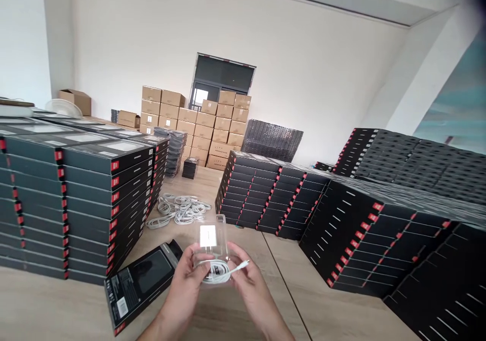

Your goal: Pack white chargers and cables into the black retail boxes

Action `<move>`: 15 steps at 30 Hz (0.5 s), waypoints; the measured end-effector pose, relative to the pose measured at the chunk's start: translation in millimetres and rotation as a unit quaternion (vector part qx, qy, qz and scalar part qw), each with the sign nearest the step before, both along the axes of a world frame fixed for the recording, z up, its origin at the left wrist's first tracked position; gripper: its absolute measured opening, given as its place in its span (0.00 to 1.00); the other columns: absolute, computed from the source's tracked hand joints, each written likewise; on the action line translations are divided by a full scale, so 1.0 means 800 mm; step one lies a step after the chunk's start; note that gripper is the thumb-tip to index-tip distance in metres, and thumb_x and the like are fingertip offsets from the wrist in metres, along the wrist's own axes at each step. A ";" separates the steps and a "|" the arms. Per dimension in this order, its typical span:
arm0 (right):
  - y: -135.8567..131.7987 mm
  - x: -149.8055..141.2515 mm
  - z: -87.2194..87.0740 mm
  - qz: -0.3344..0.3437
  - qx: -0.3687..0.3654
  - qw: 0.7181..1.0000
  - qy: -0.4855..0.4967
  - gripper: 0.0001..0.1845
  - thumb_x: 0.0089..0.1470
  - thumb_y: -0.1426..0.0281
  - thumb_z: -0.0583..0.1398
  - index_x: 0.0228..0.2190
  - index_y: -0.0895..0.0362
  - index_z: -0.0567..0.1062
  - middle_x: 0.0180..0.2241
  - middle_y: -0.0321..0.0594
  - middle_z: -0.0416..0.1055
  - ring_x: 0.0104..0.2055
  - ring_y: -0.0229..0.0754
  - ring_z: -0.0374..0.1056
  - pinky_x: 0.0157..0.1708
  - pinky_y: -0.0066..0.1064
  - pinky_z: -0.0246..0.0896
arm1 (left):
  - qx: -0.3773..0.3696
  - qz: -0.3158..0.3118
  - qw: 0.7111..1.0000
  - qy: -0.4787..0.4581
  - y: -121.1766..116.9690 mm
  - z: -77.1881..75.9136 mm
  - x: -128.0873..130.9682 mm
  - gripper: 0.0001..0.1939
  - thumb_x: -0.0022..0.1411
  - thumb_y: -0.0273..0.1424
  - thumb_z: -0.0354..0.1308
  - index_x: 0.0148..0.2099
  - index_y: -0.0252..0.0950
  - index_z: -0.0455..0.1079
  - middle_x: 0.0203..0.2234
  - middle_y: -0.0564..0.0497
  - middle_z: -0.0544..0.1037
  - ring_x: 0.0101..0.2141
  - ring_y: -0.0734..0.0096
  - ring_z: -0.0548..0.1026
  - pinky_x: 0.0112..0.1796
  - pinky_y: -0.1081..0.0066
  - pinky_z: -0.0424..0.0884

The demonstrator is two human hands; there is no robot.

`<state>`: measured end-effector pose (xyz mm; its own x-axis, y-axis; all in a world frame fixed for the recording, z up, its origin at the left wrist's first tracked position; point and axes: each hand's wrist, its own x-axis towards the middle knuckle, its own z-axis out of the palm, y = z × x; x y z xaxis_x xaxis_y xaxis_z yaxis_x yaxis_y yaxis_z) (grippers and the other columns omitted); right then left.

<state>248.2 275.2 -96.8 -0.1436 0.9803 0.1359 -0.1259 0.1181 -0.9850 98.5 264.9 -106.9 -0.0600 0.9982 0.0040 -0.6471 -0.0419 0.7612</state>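
Observation:
Between my hands is a clear plastic blister tray (222, 234) with a white charger (207, 236) in its upper part. A coiled white charging cable (216, 276) sits at the tray's lower end, its plug sticking out to the right. My left hand (189, 272) grips the left side, thumb on the coil. My right hand (245, 275) closes on the right side, thumb against the cable near its plug. To the left lies a black box (142, 282) with its end flap up. Behind the tray rests a pile of coiled white cables (182, 210).
Tall stacks of black boxes with red marks stand at the left (87, 199) and right (345, 234). Farther back are brown cartons (205, 125), a stack of clear trays (174, 153) and a dark stack of trays (271, 141). A seam crosses the wooden table (250, 326).

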 end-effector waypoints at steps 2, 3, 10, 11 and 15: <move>-0.001 -0.007 -0.005 -0.038 0.049 0.996 -0.065 0.27 0.52 0.59 0.63 0.53 0.53 0.70 0.39 0.42 0.76 0.37 0.45 0.72 0.38 0.35 0.67 | 0.014 0.026 0.999 0.033 0.004 -0.006 -0.001 0.20 0.47 0.35 0.68 0.41 0.37 0.67 0.30 0.52 0.79 0.31 0.68 0.76 0.35 0.69 0.71; 0.000 -0.011 -0.008 -0.060 0.069 0.992 -0.092 0.27 0.53 0.59 0.62 0.53 0.54 0.70 0.38 0.42 0.75 0.35 0.44 0.72 0.37 0.34 0.66 | 0.018 0.042 0.998 0.045 0.006 -0.009 -0.002 0.18 0.48 0.35 0.67 0.40 0.36 0.67 0.28 0.53 0.78 0.29 0.70 0.75 0.34 0.70 0.70; 0.000 -0.021 -0.009 -0.011 0.027 0.997 -0.076 0.25 0.52 0.63 0.61 0.52 0.54 0.69 0.39 0.42 0.74 0.39 0.47 0.71 0.38 0.37 0.68 | 0.029 0.093 0.993 0.065 0.009 -0.015 0.003 0.17 0.50 0.34 0.64 0.42 0.37 0.65 0.30 0.53 0.78 0.29 0.68 0.75 0.33 0.69 0.71; -0.001 -0.021 -0.008 0.002 0.028 0.997 -0.072 0.25 0.52 0.64 0.61 0.52 0.54 0.69 0.40 0.42 0.74 0.39 0.47 0.71 0.37 0.37 0.68 | 0.033 0.093 0.993 0.071 0.008 -0.015 0.005 0.17 0.50 0.35 0.65 0.41 0.37 0.66 0.30 0.52 0.78 0.30 0.68 0.75 0.32 0.69 0.71; 0.000 -0.027 -0.007 -0.039 0.090 0.990 -0.100 0.23 0.51 0.71 0.59 0.51 0.54 0.70 0.41 0.42 0.74 0.40 0.45 0.70 0.43 0.36 0.65 | 0.035 0.089 0.992 0.078 0.006 -0.011 0.004 0.16 0.47 0.35 0.66 0.38 0.36 0.69 0.29 0.51 0.79 0.31 0.67 0.75 0.34 0.70 0.70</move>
